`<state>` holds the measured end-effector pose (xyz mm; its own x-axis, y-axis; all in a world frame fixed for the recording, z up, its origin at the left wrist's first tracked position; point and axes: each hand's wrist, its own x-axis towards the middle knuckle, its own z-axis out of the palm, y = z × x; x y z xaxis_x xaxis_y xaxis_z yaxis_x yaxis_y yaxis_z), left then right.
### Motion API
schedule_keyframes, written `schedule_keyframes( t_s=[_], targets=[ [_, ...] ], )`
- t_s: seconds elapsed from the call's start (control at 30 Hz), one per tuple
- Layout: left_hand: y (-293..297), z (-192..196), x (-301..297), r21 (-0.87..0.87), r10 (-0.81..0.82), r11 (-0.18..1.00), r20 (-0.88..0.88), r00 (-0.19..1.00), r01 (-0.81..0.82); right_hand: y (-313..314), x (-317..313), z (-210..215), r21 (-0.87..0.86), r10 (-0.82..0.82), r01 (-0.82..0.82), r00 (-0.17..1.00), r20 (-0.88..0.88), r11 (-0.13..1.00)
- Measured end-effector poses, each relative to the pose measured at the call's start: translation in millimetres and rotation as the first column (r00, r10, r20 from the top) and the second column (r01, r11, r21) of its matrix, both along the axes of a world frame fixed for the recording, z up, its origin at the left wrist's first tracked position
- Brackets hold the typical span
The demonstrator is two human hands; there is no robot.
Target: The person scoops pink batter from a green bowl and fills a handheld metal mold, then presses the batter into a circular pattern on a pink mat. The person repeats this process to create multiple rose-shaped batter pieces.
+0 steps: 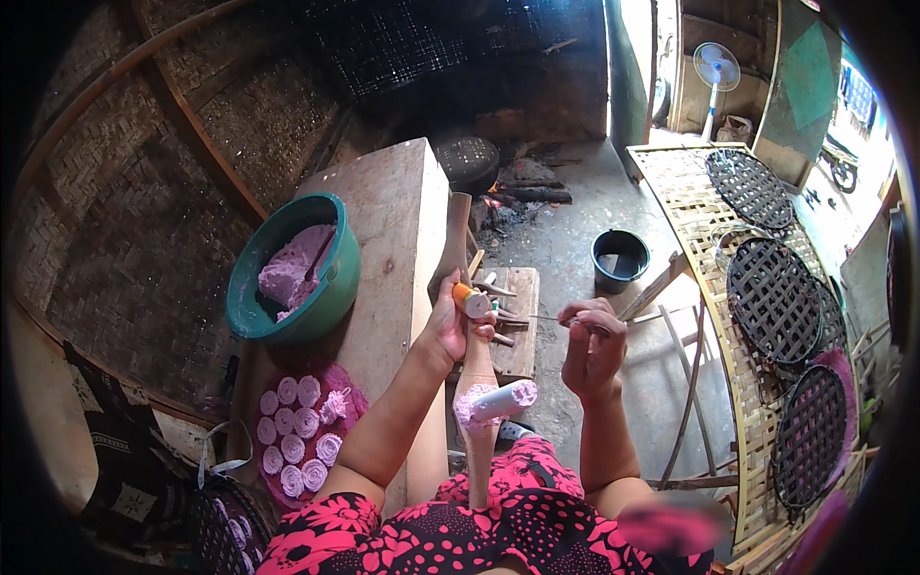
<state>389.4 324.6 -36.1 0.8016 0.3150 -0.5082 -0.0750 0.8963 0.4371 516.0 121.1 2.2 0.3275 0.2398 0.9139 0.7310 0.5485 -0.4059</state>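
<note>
My left hand (452,321) is wrapped round a short orange cylinder (466,293) with a pale round end. It rests against a long shaped wooden beam (458,235) that runs toward my lap. My right hand (594,340), raised to the right, grips a thin rod-like tool (546,318) that points left toward the left hand. Lower on the beam a white tube (495,403) lies across it, with pink dough at its open end and smeared round its base. Pink dough swirls (306,423) sit on a pink-edged round tray (357,392) at my left.
A green basin (342,264) of pink dough stands on a wooden table (379,192). Beyond are a dark pot (467,163) and a small fire (492,203). A black bucket (619,273) stands on the floor. At right, a bamboo rack (685,206) bears several round woven trays (774,299).
</note>
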Motion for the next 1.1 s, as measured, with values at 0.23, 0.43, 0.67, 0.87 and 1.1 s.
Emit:
schedule_keyframes(
  t_s=[0.23, 0.43, 0.67, 0.87, 1.1],
  targets=[
    [-3.5, 1.1, -0.2, 0.001, -0.02, 1.0, 0.019, 1.0, 0.02, 10.8, -12.6, 10.0, 0.157, 0.043, -0.026, 0.993, -0.107, 0.987],
    [-9.6, 14.5, -6.6, -0.05, -0.028, 0.998, 0.144, 0.989, 0.036, 37.3, -6.7, -15.4, 0.399, 0.46, -0.23, 0.478, -0.748, 0.888],
    [-11.9, 15.0, -5.8, -0.096, -0.028, 0.994, 0.172, 0.985, 0.045, 64.1, 2.8, -54.4, 0.486, 0.541, -0.24, 0.323, -0.776, 0.84],
    [-13.4, 12.1, -5.8, -0.108, -0.02, 0.993, 0.161, 0.987, 0.038, 71.2, 1.5, -57.5, 0.501, 0.564, -0.273, 0.252, -0.787, 0.821],
    [-13.0, 12.7, -6.8, -0.13, 0.015, 0.991, 0.127, 0.992, 0.002, 76.2, -1.9, -65.7, 0.523, 0.576, -0.255, 0.217, -0.788, 0.813]
  ],
)
